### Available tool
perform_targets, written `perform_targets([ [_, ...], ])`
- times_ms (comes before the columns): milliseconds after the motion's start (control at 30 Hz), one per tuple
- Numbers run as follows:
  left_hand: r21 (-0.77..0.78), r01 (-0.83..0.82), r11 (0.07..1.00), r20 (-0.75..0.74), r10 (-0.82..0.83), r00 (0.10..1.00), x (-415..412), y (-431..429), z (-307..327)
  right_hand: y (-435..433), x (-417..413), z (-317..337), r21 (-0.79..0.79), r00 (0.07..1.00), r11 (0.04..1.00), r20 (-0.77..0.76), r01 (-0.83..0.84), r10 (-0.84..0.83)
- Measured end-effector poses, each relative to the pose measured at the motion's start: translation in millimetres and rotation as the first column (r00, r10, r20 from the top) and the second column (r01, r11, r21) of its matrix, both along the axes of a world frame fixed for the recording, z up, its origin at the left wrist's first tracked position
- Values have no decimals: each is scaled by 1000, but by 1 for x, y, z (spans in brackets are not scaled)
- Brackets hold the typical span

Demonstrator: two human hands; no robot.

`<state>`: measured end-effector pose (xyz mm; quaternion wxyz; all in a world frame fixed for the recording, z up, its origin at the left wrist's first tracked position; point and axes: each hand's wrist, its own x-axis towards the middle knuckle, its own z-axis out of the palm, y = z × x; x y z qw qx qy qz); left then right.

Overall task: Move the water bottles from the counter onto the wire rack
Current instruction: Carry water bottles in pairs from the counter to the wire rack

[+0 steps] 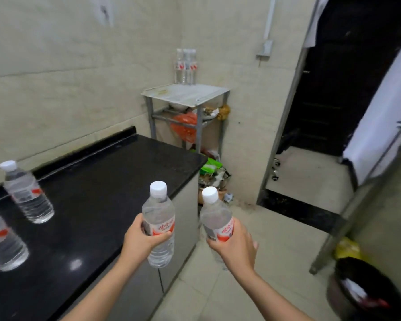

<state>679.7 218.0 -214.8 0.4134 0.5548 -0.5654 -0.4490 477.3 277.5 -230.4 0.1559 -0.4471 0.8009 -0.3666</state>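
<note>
Head view: left hand (140,237) and right hand (234,245) each grip a full bottle (159,225) mid-label; rack (185,95) well ahead. Judged weighty, smooth, slightly squeezable; the label band suits holding.

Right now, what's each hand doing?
Left hand: closed round a water bottle, held upright.
Right hand: closed round a second water bottle, also upright.

Clear smooth plastic bottles (159,214); glossy black counter (102,193), seemingly stone; grey metal rack (185,96), top matt and stained.
</note>
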Motion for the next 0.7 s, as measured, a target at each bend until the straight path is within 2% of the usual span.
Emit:
perform_targets([
  [200,-140,171,975,-94,-185,978,-93,-96,29,-72,-78,29,-27,991,995,-84,98,-100],
  [333,-164,224,961,-150,-248,957,-144,-156,46,-122,-124,45,-63,988,987,-24,149,-151],
  [500,-194,272,942,-117,-298,947,-206,-218,58,-162,-189,66,-86,980,977,-26,197,-199],
  [700,-211,292,933,-136,-324,936,-301,-279,60,-226,-294,87,-199,985,964,40,174,-169],
])
